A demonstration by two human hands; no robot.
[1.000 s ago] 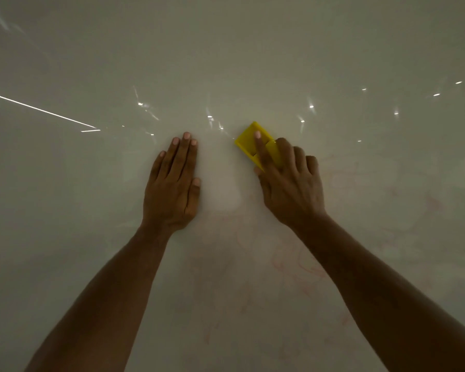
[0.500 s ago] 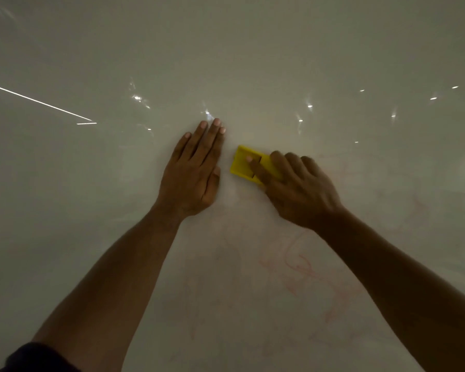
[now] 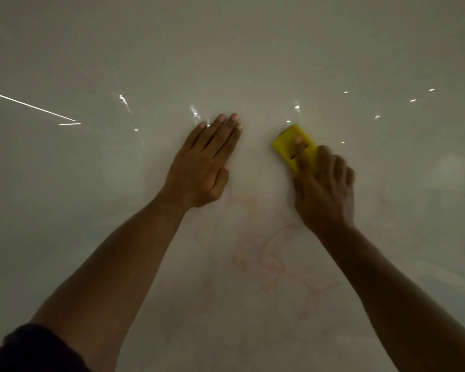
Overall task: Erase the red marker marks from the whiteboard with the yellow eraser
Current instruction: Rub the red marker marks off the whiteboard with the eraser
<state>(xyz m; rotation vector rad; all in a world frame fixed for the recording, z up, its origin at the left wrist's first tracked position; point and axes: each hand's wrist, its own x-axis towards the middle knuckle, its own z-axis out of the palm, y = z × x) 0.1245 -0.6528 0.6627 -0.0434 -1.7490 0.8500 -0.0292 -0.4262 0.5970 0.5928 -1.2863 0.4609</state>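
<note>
The right hand (image 3: 324,189) presses the yellow eraser (image 3: 293,146) on the whiteboard (image 3: 91,63), far of the faint red marks (image 3: 274,253) that remain. The left hand (image 3: 204,167) lies flat, empty.

Left hand (image 3: 203,167) flat — right hand (image 3: 324,189) clenched.

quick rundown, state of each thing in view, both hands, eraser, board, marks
left hand: open, flat on the board, fingers together, holding nothing
right hand: closed on the eraser, pressing it to the board
yellow eraser: flat against the board, tilted, partly covered by fingers
whiteboard: glossy, with light reflections, upper part clean
red marks: faint and smeared, not yet erased, below the hands
</note>
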